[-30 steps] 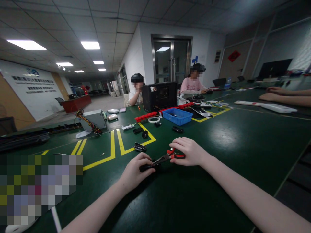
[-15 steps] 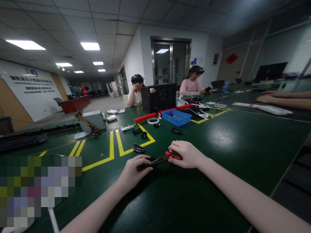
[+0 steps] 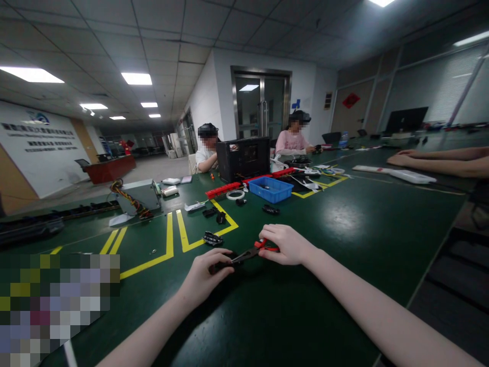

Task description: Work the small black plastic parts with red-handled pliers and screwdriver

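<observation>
My right hand is closed around the red handles of needle-nose pliers, whose jaws point left. Between the thumb and fingers of my left hand is a small black part, mostly covered by the fingers. The tips of the pliers meet this part near the left fingertips; whether the jaws grip it I cannot tell. Both hands are low over the green table. Just beyond the left hand lies another black plastic piece.
A blue bin stands farther back, before a black computer case. Several black parts and yellow tape lines surround it. At left sits a power supply with cables. Two people sit opposite; another person's forearms rest at right.
The view has shifted slightly, moving the scene left and a little down. Both hands keep their hold on pliers and black part. The person behind the case has lowered an arm.
</observation>
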A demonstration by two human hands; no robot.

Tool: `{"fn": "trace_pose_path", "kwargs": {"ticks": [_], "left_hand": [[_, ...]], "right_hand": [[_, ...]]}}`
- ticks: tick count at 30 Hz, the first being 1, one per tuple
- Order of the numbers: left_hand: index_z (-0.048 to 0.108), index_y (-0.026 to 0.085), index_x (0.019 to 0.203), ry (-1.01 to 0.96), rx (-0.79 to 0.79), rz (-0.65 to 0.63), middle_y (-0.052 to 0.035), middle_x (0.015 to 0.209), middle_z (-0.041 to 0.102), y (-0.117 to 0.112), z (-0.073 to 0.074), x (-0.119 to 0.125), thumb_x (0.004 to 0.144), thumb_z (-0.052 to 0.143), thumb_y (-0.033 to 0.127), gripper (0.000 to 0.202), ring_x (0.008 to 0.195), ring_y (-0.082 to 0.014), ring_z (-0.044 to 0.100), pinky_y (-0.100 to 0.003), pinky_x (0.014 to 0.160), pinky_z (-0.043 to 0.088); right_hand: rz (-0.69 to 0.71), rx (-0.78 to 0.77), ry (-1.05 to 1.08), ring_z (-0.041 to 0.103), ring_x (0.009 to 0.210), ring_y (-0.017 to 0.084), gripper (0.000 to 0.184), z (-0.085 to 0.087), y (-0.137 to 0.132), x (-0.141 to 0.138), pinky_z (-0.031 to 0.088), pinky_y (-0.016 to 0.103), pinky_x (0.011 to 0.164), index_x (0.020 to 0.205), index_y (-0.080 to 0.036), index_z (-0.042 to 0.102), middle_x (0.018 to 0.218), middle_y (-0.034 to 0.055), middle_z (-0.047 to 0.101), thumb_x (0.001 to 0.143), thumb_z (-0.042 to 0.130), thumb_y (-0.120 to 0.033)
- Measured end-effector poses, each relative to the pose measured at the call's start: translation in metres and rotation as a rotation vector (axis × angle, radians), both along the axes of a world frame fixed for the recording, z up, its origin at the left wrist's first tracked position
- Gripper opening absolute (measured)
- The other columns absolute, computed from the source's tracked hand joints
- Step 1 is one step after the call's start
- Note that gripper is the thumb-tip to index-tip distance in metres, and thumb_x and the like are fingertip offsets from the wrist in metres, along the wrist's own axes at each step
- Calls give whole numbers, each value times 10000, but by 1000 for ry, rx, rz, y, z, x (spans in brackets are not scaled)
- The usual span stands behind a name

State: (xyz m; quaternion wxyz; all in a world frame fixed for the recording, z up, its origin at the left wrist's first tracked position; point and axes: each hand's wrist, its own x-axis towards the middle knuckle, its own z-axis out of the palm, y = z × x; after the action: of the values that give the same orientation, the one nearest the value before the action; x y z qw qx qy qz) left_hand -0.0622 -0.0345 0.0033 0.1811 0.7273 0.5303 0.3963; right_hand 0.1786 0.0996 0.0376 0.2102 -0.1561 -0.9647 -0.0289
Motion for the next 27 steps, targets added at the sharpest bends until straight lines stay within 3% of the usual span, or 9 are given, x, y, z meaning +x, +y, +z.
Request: {"fn": "trace_pose_path", "kwargs": {"ticks": [12,23,27], "left_hand": [[702,199,900,12,30,22,-77,1140,657,0,-5,-3,830,624,273,128,911,-209,647,-315,760,534],[718,215,890,17,63,5,-74,1115,673,0,-5,1,826,621,291,138,954,-224,647,-347,829,531],[708,212,883,22,55,-4,-77,1110,674,0,-4,-1,834,613,299,138,932,-221,652,-331,794,531]], "right_hand": [[-69,35,0,527,733,166,334,-5,-9,-5,369,285,659,855,-171,561,819,52,567,871,488,-496],[-36,39,-9,537,738,166,316,1,-5,1,367,285,659,850,-177,567,819,47,577,853,518,-490],[-43,30,-8,534,748,168,308,-1,-7,-1,371,285,670,859,-175,562,820,47,572,850,523,-481]]}}
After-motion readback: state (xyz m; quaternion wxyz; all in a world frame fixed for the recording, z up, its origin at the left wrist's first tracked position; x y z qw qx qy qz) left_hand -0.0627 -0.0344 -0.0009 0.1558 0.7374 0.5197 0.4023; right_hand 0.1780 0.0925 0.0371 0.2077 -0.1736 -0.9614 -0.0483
